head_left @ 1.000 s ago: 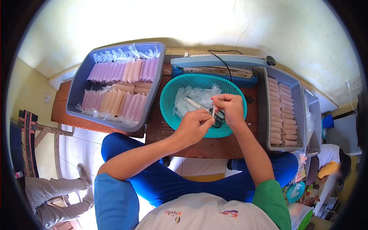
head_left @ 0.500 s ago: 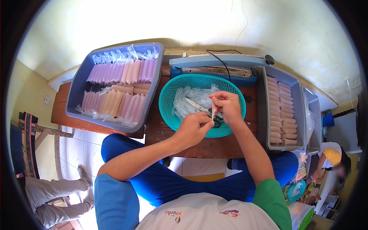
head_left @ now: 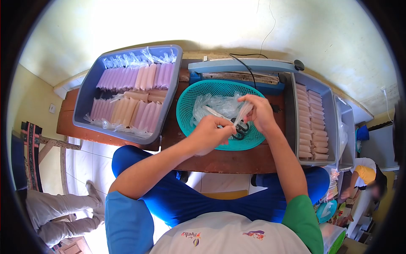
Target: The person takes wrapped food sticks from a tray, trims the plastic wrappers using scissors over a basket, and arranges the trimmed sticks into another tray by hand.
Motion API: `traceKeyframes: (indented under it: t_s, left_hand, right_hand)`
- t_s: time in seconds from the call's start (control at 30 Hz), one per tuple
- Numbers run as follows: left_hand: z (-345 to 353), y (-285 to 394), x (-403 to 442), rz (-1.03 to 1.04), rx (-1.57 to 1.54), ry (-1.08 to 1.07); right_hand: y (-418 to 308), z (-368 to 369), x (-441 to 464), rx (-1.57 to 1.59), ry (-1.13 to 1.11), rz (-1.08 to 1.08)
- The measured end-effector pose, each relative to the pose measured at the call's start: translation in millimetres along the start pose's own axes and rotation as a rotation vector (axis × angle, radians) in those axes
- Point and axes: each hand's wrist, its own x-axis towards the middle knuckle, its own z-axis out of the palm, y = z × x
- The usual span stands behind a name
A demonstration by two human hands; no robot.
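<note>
Over the turquoise basket (head_left: 189,134), a bunched, clear plastic bag (head_left: 242,112) stretches between my two hands. My left hand (head_left: 212,135) pinches its lower end. My right hand (head_left: 259,112) grips the upper part, fingers curled around the plastic. Below, scissors with black handles (head_left: 240,130) lie in the basket, blades pointing up and left, partly covered by my left hand and the bag. More crumpled clear plastic (head_left: 202,105) fills the back of the basket.
On the left stands a grey tub (head_left: 174,80) of filled purple and peach tubes. A blue long-armed device (head_left: 245,65) sits behind the basket. Another grey tub (head_left: 332,103) with tubes is at right. People are partly visible at both lower sides.
The plastic between my hands has gone from a thin twisted strip to a wider, looser bunch. My right hand has shifted slightly up and to the right.
</note>
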Motion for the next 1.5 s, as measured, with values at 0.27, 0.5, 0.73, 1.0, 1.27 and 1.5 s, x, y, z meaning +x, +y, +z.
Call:
traceKeyframes:
  t_s: [0.27,0.5,0.73,1.0,1.27,1.5]
  left_hand:
    - [-28.0,5.2,15.7,-0.061,-0.253,0.035]
    - [-29.8,-10.1,22.7,-0.122,-0.387,-0.009]
    - [-32.7,-1.7,19.5,-0.195,-0.481,-0.078]
    - [-35.8,-6.3,21.1,-0.097,-0.438,-0.076]
    - [-39.5,-8.5,21.7,0.019,-0.294,0.109]
    - [-37.8,-23.5,31.5,0.047,-0.078,0.271]
  right_hand:
    - [54.7,-23.0,0.7,-1.197,-0.092,-0.450]
    - [81.7,-11.6,2.0,-1.603,-0.115,-0.378]
    - [59.2,-4.4,-5.2,-1.522,-0.182,-0.451]
    - [-2.1,-12.2,-38.1,-1.290,-0.316,-0.287]
    - [-24.7,-30.9,-76.2,-0.553,-0.213,0.114]
    - [-2.0,-39.3,-79.7,-0.414,-0.147,0.194]
